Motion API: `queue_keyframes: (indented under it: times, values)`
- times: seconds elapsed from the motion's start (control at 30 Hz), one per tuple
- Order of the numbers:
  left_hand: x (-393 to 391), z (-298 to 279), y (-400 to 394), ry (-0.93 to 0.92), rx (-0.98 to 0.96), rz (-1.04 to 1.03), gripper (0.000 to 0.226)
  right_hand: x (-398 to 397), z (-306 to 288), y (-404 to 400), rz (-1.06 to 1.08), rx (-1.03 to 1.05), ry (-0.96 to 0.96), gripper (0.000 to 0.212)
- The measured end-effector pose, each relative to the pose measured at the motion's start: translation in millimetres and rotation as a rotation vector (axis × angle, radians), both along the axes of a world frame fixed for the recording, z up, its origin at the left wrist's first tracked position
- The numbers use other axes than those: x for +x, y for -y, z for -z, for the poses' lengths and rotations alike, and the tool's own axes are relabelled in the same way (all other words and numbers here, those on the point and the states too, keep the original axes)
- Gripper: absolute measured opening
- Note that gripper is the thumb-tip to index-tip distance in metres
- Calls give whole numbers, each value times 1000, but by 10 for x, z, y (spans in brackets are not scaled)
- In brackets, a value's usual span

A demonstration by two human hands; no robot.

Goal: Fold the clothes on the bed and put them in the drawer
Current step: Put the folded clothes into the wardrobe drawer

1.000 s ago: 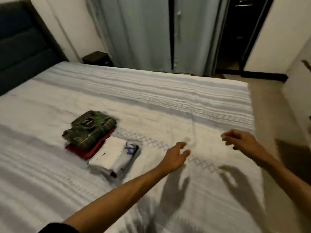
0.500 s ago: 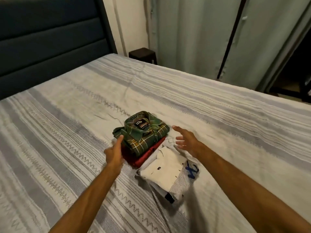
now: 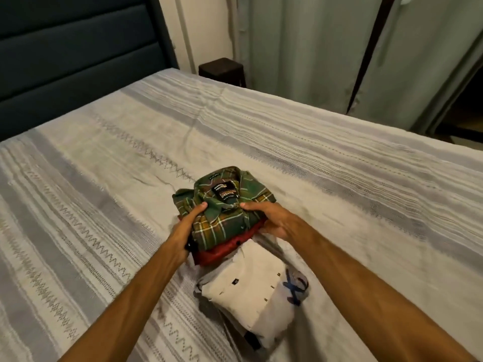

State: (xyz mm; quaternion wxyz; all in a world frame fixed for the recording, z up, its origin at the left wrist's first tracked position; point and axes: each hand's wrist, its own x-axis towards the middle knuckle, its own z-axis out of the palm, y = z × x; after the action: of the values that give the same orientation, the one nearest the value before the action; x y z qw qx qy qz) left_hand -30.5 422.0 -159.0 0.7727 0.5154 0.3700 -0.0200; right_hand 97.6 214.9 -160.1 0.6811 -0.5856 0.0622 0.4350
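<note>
A folded green plaid shirt (image 3: 224, 202) lies on top of a folded red garment (image 3: 222, 250) in the middle of the bed (image 3: 104, 178). My left hand (image 3: 184, 231) grips the left side of this stack, thumb on the plaid shirt, fingers underneath. On the right side my right hand (image 3: 271, 218) grips the stack the same way, thumb on top. Just in front lies a second folded pile, a white shirt (image 3: 251, 291) over a grey garment with a blue mark (image 3: 295, 283).
A dark padded headboard (image 3: 78, 56) stands at the left. Beyond the bed's far side are a small dark stool (image 3: 222, 70) and pale green wardrobe doors (image 3: 326, 53). The striped bedspread stretches around the piles.
Both hands have closed in on the plaid-and-red stack from either side and now hold it. The view has moved closer to the piles.
</note>
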Motion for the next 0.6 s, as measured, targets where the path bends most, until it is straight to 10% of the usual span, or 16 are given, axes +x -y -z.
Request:
queue_keyframes:
  times: [0.27,0.6]
  values:
    - [859,-780,1555,295,172,327,72,347,-877,2163,229,178,239,65]
    - [2198,-2239,5934,382,98,1156,66,-196,-2081,6873,668,537,114,92]
